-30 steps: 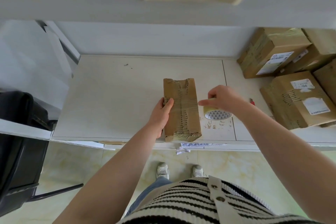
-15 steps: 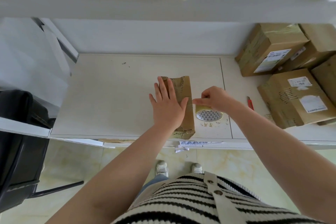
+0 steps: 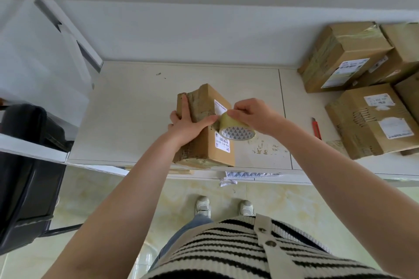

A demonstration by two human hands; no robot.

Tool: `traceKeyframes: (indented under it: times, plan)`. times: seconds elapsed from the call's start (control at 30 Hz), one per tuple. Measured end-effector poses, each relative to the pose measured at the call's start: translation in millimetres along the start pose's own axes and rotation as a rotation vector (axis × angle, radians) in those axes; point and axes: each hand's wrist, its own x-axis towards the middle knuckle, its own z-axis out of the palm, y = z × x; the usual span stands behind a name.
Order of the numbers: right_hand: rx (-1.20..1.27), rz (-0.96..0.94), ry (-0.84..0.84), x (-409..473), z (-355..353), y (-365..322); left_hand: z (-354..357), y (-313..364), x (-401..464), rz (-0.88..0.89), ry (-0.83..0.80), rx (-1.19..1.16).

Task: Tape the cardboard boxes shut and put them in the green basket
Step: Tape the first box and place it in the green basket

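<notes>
Cardboard, long and narrow, makes up the box (image 3: 205,127) that lies at the desk's (image 3: 136,120) near edge, its near end reaching that edge and its far end pointing toward the wall (image 3: 192,36). The left hand (image 3: 188,123) comes in from below on a bare forearm and lies over the box's top, fingers stretched along the left upper edge, thumb spread right toward the tape; its grip is wide, pressing flat and not curled round anything. The right hand (image 3: 251,113) reaches in from the right, wrist bent down, with its grip closed on the tape roll (image 3: 235,128), fingers over the top of the ring. The roll stands tilted against the box's right side, just beside the left thumb, between two white labels (image 3: 222,142) on that face.

To the left of the box the desk runs bare to its left edge, where a white panel (image 3: 74,45) leans at the far left corner. Behind the box the surface lies open up to the wall. To the right, past a seam in the top, a red knife (image 3: 316,128) lies near the front edge, well apart from the roll. Four or so more boxes (image 3: 371,120) crowd the desk's far right corner and right edge. Scuffed marks (image 3: 267,148) sit on the top just right of the box's near end. A black chair (image 3: 25,165) stands off the desk's left end. The green basket is not in view.
</notes>
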Motion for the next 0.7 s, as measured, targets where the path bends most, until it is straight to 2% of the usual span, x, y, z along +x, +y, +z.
traceKeyframes:
  times: [0.1, 0.2, 0.33, 0.4, 0.5, 0.6, 0.7]
  plan:
    - [-0.077, -0.016, 0.048, 2.1, -8.4, -5.8, 5.5, -6.2, 0.9, 0.076, 0.025, -0.154]
    - [-0.316, 0.019, 0.097, 0.0, -27.9, -4.3, 17.2, -6.7, 4.5, 0.108, -0.041, -0.421]
    - [-0.5, 0.135, 0.116, -12.1, -52.5, 11.2, 27.9, -11.8, 17.0, 0.145, -0.161, -0.614]
    - [-0.514, 0.171, 0.097, -13.1, -46.6, 13.5, 29.0, -18.3, 23.8, 0.154, -0.18, -0.589]
    - [-0.467, 0.205, 0.116, -5.1, -24.6, 6.8, 29.9, -19.9, 32.2, 0.166, -0.117, -0.489]
    - [-0.507, 0.213, 0.152, 1.4, -20.9, 0.5, 42.6, -9.8, 28.4, 0.164, -0.08, -0.512]
    - [-0.491, 0.23, 0.144, 3.1, -21.6, 4.0, 58.3, -8.2, 27.0, 0.219, 0.069, -0.367]
